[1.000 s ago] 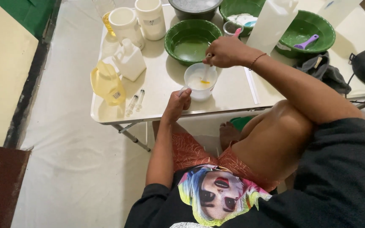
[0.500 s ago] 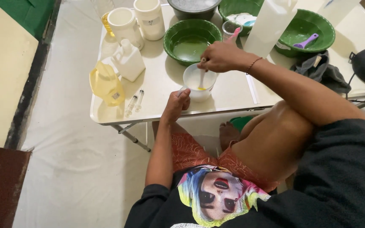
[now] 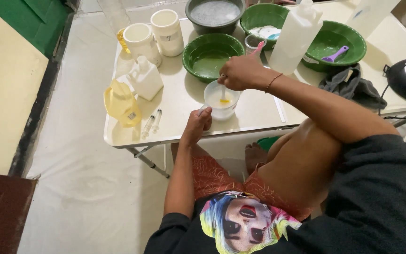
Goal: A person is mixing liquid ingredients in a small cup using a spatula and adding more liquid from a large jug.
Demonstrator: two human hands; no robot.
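Cup [image 3: 222, 100] of yellowish liquid sits mid-frame near the table [image 3: 184, 122] front edge, left hand [image 3: 196, 126] curled against its base to steady it while right hand [image 3: 243, 73] pinches a pink-handled stirrer [image 3: 223, 94] dipped inside.

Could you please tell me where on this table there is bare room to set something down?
The table is bare between the white jug and the small cup, and along the front edge right of the cup, below the dark cloth. The back row of green bowls and the tall bottle is crowded; syringes occupy the front left.
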